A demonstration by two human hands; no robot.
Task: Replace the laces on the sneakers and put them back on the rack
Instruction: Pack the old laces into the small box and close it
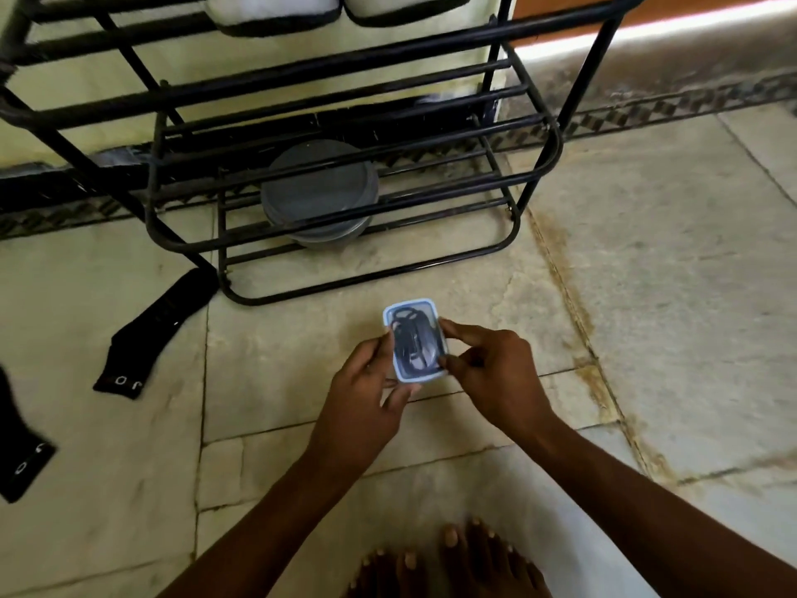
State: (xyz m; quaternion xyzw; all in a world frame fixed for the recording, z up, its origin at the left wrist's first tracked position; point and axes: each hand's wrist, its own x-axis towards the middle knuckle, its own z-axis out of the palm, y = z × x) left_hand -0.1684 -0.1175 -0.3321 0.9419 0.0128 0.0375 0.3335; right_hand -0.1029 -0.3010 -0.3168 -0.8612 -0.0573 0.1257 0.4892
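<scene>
In front of the rack [555,138], low over the floor [668,295], we see a small clear box [416,306] with a pale blue rim, and dark laces [412,345] coiled inside it. Box is held between both hands, long side pointing away from the person, lid on. Left hand [366,394] grasps the box's left edge, fingers curled under it, thumb up along the side. Right hand [491,364] grasps the right edge, pinching it between thumb and curled fingers. Both forearms come in from the bottom of the view, bare.

We mark the sneakers [276,12] as white with dark soles, sitting side by side on an upper shelf of the rack, cut off by the top edge, well apart from the box. Rack is black metal tubing, several barred shelves, standing against a pale wall. Behind its lowest bars is a stack of grey round lids [319,183]; we cannot tell if they rest on the shelf or the floor.

Left of the rack, a black fabric strip [159,330] with white ring marks lies flat on the stone tiles, a second one [21,459] nearer the left edge. Bare feet [453,563] show at the bottom, just below the arms
</scene>
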